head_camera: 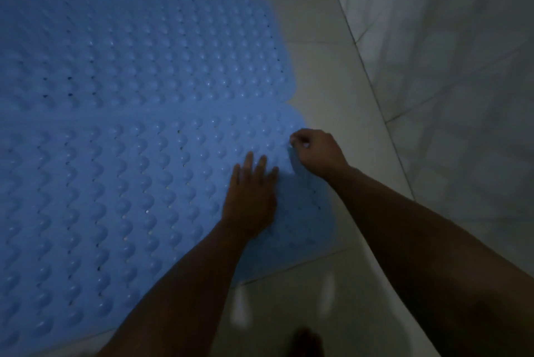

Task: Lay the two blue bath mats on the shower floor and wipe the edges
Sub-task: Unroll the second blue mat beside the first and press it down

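With both blue bath mats already down across the left of the frame, the flat, open left hand should pin the near mat while the right hand, fingers curled at its right edge, tugs it smooth.

Pretty dim overall, with a cool bluish-grey cast and soft, slightly smeary detail everywhere. Small glints catch on the bumps of the near mat, and two pale streaks of glare sit on the floor up close. The right wall looks mottled, the arms nearly black, and the far-left corner goes hazy.
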Action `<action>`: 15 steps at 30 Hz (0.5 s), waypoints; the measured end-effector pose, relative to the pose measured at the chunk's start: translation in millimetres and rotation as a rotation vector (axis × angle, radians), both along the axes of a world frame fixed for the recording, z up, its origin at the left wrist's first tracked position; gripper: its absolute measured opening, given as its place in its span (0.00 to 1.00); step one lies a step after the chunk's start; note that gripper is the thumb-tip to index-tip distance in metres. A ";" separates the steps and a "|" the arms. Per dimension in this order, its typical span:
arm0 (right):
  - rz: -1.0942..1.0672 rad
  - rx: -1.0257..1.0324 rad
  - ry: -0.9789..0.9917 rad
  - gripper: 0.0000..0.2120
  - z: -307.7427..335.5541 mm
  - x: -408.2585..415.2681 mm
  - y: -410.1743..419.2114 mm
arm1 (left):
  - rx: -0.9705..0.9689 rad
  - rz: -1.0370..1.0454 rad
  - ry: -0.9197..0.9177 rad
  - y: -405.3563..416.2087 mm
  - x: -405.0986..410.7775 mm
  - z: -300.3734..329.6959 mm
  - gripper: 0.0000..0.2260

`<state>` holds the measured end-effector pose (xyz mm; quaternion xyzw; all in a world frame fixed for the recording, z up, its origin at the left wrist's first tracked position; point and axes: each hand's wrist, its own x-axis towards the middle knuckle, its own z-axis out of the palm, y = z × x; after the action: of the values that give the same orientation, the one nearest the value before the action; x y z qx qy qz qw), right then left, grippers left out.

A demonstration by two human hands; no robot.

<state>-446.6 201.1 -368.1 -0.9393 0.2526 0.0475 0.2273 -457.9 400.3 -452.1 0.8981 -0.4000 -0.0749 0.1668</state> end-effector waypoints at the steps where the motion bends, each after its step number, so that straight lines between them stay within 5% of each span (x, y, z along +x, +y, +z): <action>1: -0.007 -0.005 -0.036 0.17 1.1 4.6 -2.8 | 0.003 -0.047 -0.013 -3.7 -10.8 -4.8 0.30; 10: 0.055 -0.060 -0.318 0.12 -45.4 3.1 9.2 | -0.001 -0.015 -0.052 -8.5 -28.4 -13.6 0.38; 15: 0.049 -0.146 -0.208 0.12 -52.8 -5.1 12.4 | 0.093 -0.041 0.071 -6.2 -28.4 -9.2 0.49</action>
<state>-451.7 213.5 -420.8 -0.9591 0.2075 -0.0634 0.1821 -486.3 394.1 -461.4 0.8932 -0.4084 -0.1286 0.1376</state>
